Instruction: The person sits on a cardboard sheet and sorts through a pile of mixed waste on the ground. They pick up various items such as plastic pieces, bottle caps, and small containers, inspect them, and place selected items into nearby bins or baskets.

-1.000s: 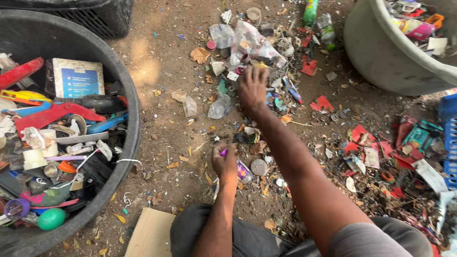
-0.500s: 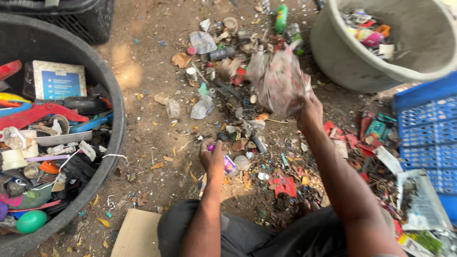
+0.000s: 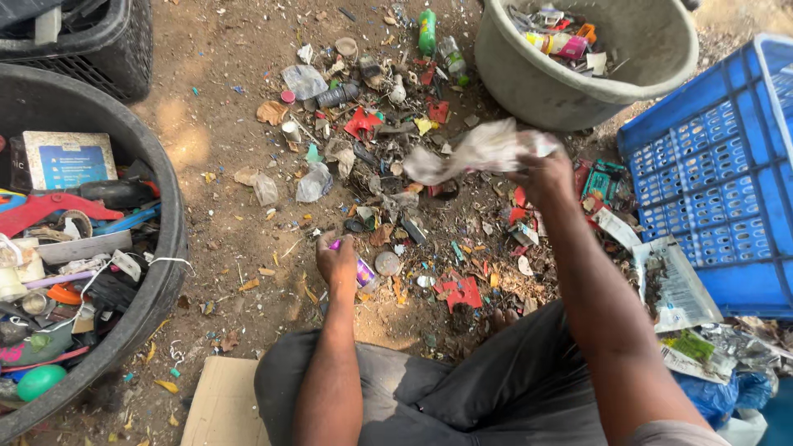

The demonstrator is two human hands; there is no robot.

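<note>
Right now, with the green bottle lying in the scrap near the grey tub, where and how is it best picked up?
Probably grip the green bottle across its middle, coming down from above. It lies flat on the dirt, its long side running away from the person, so fingers can close across the narrow width. The grey tub stands close on one side; small scrap crowds the near end.

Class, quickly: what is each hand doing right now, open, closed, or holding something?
Left hand: closed on a small purple item, low over the ground.
Right hand: closed, holding up a crumpled plastic wrapper.
</note>
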